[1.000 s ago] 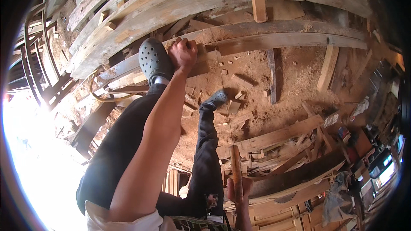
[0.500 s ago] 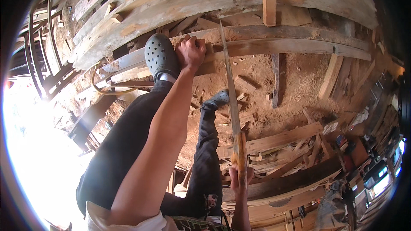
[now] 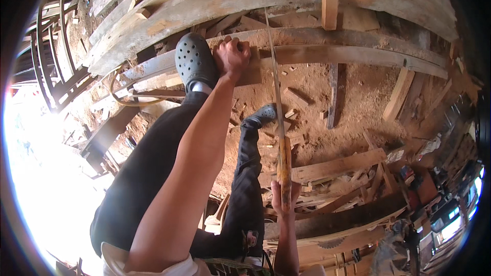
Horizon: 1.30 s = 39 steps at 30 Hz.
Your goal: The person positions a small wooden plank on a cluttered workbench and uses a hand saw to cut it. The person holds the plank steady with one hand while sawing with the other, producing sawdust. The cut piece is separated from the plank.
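Your head camera looks steeply down from above your legs (image 3: 153, 184), upright, its wide fisheye bowing the planks (image 3: 230, 2) toward a dark round rim. Your left forearm (image 3: 186, 173) looms near; your left hand (image 3: 232, 58) and the beam's (image 3: 358, 55) near edge sit farther off, above mid-view, with ground (image 3: 368, 89) below that edge.

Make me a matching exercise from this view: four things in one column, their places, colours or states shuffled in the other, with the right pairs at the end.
Column one
1. Left hand
2. Right hand
3. Handsaw blade
4. Trousers

Column two
A. Long and thin, seen nearly edge-on
B. Black
C. Around a wooden handle
D. Right next to a perforated gray clog

Right pairs: 1-D, 2-C, 3-A, 4-B
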### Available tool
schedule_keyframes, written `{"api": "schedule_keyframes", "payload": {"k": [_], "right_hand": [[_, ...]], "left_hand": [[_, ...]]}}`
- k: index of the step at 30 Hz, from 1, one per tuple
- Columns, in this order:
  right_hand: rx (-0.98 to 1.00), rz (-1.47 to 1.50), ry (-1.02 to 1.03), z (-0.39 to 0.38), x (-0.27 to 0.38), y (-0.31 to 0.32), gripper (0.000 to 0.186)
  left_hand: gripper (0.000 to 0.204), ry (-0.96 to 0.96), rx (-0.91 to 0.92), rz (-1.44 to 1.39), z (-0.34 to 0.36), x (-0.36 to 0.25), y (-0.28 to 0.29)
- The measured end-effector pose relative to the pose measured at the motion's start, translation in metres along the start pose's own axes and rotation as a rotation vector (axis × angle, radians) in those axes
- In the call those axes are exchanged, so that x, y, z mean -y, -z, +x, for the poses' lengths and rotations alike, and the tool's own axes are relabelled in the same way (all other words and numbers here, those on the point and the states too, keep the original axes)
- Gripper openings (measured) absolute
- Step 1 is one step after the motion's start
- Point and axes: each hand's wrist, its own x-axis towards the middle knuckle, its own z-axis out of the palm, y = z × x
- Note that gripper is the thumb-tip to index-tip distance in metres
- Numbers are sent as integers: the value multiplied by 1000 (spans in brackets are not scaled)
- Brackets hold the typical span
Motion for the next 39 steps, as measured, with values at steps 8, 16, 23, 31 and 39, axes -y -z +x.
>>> {"api": "schedule_keyframes", "payload": {"k": [8,16,23,31,39], "right_hand": [[143,-168,-1,-10,-13,6,15],[14,23,89,-18,19,22,25],[46,-690,501,1,-23,-6,16],[259,-399,-15,-39,26,36,26],[10,-418,398,-9,10,9,15]], "left_hand": [[23,39,17,-2,-2,2,0],[24,66,20,31,-3,6,-7],[24,102,26,70,-3,4,-11],[24,52,9,15,-5,6,-7],[24,13,-50,24,-1,8,-10]]}}
